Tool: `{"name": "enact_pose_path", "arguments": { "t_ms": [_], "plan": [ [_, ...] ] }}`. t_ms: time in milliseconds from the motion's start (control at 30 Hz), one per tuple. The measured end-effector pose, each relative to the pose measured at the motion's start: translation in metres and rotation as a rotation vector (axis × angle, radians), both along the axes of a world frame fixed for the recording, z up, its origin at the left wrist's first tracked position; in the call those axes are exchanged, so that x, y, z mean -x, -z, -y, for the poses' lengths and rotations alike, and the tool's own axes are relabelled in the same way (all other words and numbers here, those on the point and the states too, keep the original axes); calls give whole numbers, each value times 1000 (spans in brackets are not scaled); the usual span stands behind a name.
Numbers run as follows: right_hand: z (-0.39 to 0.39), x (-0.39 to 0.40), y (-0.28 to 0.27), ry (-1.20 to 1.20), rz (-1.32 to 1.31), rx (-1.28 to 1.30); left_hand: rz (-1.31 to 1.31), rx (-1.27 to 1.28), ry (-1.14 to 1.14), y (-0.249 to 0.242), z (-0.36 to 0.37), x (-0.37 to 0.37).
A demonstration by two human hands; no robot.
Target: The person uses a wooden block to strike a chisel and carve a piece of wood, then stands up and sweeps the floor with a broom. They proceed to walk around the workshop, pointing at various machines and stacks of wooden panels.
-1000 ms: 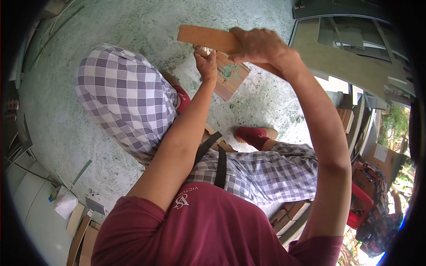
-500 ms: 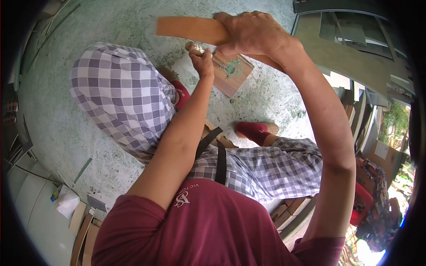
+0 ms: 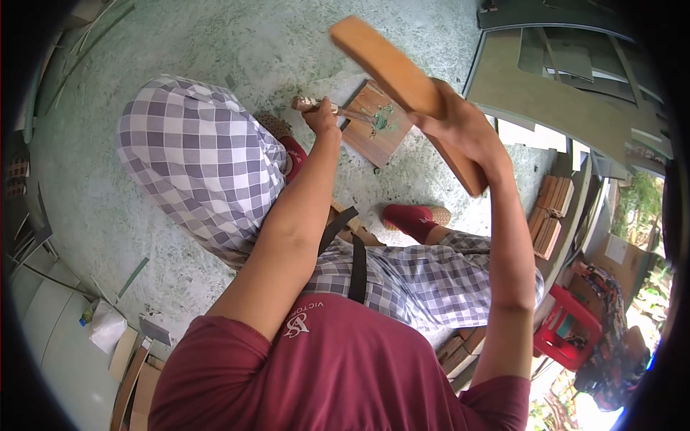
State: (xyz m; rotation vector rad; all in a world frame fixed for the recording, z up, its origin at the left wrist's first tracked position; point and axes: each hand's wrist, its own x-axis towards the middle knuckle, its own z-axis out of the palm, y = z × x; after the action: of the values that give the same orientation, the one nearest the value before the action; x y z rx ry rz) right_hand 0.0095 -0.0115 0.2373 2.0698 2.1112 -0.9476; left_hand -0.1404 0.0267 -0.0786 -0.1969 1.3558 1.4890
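Observation:
My left hand (image 3: 323, 121) is closed around a chisel (image 3: 307, 105); its worn handle end sticks out to the left, and its blade points right over a brown wooden board (image 3: 374, 149). Small green chips (image 3: 382, 119) lie on the board, which rests on the floor between my feet. Raised to the right of the board, my right hand (image 3: 463, 126) grips a long, thick wooden bar (image 3: 388, 61) near its middle. The bar slants from upper left to lower right and is apart from the chisel.
Green-stained concrete floor (image 3: 194, 43) surrounds the board. Tied wood strips (image 3: 550, 208) and a red plastic stool (image 3: 571, 327) stand at the right. Large panels (image 3: 560, 100) lean at the upper right. A white plastic bag (image 3: 108, 327) lies at the lower left.
My right hand has moved right and down, and the wooden bar has turned from nearly level to a steep slant. My left hand with the chisel has shifted slightly down, uncovering more board.

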Motion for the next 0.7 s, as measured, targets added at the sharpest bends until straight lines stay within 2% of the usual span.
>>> {"name": "enact_pose_path", "arguments": {
  "t_ms": [33,67,200,267,300,333,367,433,500,533,600,700],
  "plan": [
    [12,-7,-4,130,-46,-78,-16,-15,51,-3,-1,-1],
    [24,-16,-5,138,-51,-78,-34,-29,105,-5,-2,-3],
    [73,-32,-8,507,-405,-244,13,-40,181,-57,-10,-20],
    [98,-39,4,690,-539,-287,-46,-248,338,-79,-13,-26],
    [109,-40,12,782,-621,-318,-167,-326,381,-86,-15,-31],
    [118,-41,18,875,-703,-352,-176,-335,399,-92,-15,-32],
    [127,-42,21,981,-825,-332,-307,-418,511,-98,-15,-33],
    [139,-51,32,1096,-860,-319,-540,-522,694,-99,-16,-34],
    [145,-57,38,1261,-918,-286,-580,-545,775,-100,-14,-38],
    [146,-59,38,1278,-925,-294,-610,-564,836,-102,-11,-41],
    [147,-62,38,1419,-1160,-272,-617,-593,881,-102,-6,-46],
    [143,-64,36,1383,-1146,-328,-756,-584,1010,-99,-2,-52]
  ]
}}
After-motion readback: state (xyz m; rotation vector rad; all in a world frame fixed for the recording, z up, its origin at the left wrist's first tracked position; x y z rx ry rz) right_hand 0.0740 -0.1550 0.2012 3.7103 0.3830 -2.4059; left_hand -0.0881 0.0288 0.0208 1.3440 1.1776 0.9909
